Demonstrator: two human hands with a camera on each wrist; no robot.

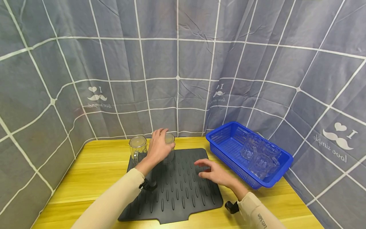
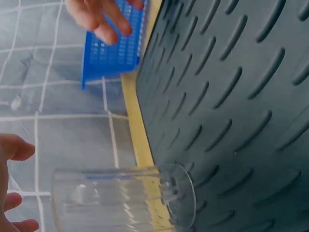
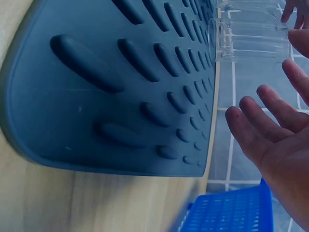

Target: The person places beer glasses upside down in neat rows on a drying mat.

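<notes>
A dark mat's (image 1: 177, 190) right edge lay near a blue basket (image 1: 227, 157); fingers parted, the left hand (image 1: 160, 146) hovered by a glass (image 2: 111, 203), the right hand (image 1: 214, 172), loosely curved, above the mat.

A clear, straight-sided drinking glass (image 1: 169, 157) stands inverted on the dark ridged mat (image 1: 183, 187), mouth down, base up, slightly below and left of the head view's centre.

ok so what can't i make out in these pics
Head view: exact count of glasses in the blue basket; their clear walls overlap.
Head view: left side of the glass by the left grip, which covers it.
Left wrist view: part of the left grip, cut off by the left edge.
Right wrist view: part of the blue basket, cut off by the bottom edge.
</notes>
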